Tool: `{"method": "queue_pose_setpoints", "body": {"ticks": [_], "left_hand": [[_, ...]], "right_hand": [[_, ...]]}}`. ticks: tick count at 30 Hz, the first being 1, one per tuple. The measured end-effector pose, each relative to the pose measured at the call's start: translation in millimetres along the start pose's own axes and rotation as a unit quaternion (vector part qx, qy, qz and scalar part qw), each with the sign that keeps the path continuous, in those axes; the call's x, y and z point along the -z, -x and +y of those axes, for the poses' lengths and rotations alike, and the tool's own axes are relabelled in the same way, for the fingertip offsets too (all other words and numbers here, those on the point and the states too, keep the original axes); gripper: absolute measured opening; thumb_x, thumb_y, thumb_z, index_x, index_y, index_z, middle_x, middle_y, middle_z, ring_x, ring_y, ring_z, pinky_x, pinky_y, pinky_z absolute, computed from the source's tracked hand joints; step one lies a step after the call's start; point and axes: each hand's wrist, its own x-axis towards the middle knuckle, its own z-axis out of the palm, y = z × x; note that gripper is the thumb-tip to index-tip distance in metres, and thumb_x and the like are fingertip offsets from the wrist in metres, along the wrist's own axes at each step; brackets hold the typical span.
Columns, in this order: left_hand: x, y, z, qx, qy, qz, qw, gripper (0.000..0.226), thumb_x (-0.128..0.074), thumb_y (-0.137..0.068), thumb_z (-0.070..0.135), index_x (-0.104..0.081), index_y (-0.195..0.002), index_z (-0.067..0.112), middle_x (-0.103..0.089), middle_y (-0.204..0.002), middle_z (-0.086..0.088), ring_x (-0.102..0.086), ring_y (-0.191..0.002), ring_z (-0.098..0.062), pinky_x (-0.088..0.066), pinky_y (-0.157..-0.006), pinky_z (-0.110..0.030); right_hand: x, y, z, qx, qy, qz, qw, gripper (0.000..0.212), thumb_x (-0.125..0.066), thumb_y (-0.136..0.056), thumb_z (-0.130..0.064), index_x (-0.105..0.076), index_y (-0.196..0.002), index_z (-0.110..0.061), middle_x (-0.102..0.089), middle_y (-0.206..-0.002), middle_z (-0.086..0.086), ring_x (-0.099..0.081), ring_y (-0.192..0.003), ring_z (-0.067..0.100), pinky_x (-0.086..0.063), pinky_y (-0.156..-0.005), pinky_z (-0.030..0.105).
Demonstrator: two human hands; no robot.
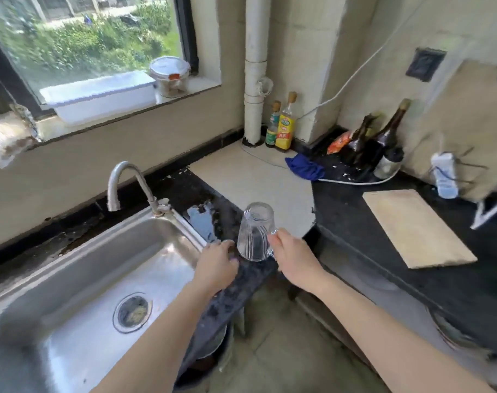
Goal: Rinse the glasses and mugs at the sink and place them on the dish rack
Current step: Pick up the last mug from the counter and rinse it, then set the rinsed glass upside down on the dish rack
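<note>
As right hand (295,262) grips mug (254,236), label (284,128) (yellow) illegible.

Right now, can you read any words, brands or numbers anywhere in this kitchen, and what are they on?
No text can be read for certain.
yellow-labelled bottle: marks on a red band, too blurred to read.
green-labelled bottle: label too small to read.
orange packet: print blurred.
glass mug: no print shows.

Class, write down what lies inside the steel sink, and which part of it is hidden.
Inside the sink only the round drain strainer shows, with pale scraps in it. The left forearm covers the basin's near right corner, so that part cannot be checked.
</note>
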Motion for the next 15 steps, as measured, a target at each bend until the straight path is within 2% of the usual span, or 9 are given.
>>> {"method": "queue_pose_setpoints", "body": {"ticks": [5, 10, 12, 15], "left_hand": [[-60.0, -14.6, 120.8, -0.113, -0.017, -0.052, 0.992, 0.049, -0.049, -0.082, 0.023, -0.055, -0.13, 0.022, -0.057, -0.132, -0.003, -0.049, -0.123, -0.028, -0.045, -0.1, -0.039], [-142.0, 0.9, 249.8, -0.207, -0.039, -0.116, 0.971, 0.045, -0.049, -0.088, 0.022, -0.052, -0.133, 0.022, -0.055, -0.132, -0.007, -0.046, -0.123, -0.029, -0.044, -0.099, -0.042], [-177.8, 14.4, 303.4, -0.231, -0.046, -0.137, 0.962, 0.045, -0.048, -0.089, 0.019, -0.051, -0.134, 0.02, -0.053, -0.133, -0.008, -0.043, -0.124, -0.03, -0.044, -0.099, -0.043], [-228.6, 36.1, 380.3, -0.278, -0.046, -0.169, 0.945, 0.047, -0.048, -0.086, 0.019, -0.052, -0.133, 0.021, -0.053, -0.135, -0.006, -0.045, -0.123, -0.029, -0.045, -0.101, -0.043]], "right_hand": [[84.4, 52.2, 89.5, -0.091, -0.002, 0.066, 0.994, 0.032, -0.03, -0.103, -0.038, -0.036, -0.075, -0.025, -0.052, -0.07, 0.002, -0.05, -0.069, 0.025, -0.036, -0.063, 0.037], [165.5, 131.4, 188.2, -0.147, 0.0, 0.118, 0.982, 0.033, -0.032, -0.103, -0.036, -0.037, -0.074, -0.022, -0.047, -0.063, 0.0, -0.042, -0.056, 0.016, -0.03, -0.058, 0.034], [198.1, 166.2, 227.6, -0.171, 0.012, 0.133, 0.976, 0.032, -0.032, -0.103, -0.038, -0.038, -0.076, -0.022, -0.05, -0.064, 0.002, -0.043, -0.054, 0.016, -0.031, -0.056, 0.035], [243.9, 216.1, 280.4, -0.217, 0.028, 0.163, 0.962, 0.028, -0.031, -0.102, -0.039, -0.041, -0.081, -0.024, -0.056, -0.069, 0.002, -0.05, -0.057, 0.016, -0.04, -0.057, 0.037]]}}
